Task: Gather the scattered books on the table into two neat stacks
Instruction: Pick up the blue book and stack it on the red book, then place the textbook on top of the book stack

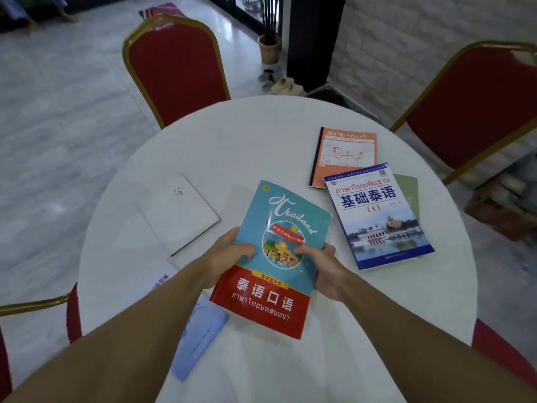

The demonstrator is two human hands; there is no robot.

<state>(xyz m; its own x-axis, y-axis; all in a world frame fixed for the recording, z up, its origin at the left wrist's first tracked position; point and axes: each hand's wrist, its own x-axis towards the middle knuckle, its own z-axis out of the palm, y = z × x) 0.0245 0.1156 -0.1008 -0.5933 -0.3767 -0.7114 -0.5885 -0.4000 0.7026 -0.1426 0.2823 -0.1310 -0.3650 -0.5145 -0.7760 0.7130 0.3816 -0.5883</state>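
Both hands hold a teal and red "Thailand" book (279, 228) above the round white table (255, 141). My left hand (229, 257) grips its left edge and my right hand (322, 269) its right edge, thumbs on the cover. To the right lies a blue and white book (377, 222), overlapping an orange book (345, 152) behind it and a green book (408, 190) beneath its right side. A white book (180, 213) lies at the left. A pale blue booklet (200, 341) lies under my left forearm, and a white sheet with print (159, 282) shows beside it.
Red chairs with gold frames stand around the table: one at the back left (174, 68), one at the right (476, 106), one at the near left (35, 312). A potted plant (270, 45) and slippers (286, 85) sit on the floor beyond the table.
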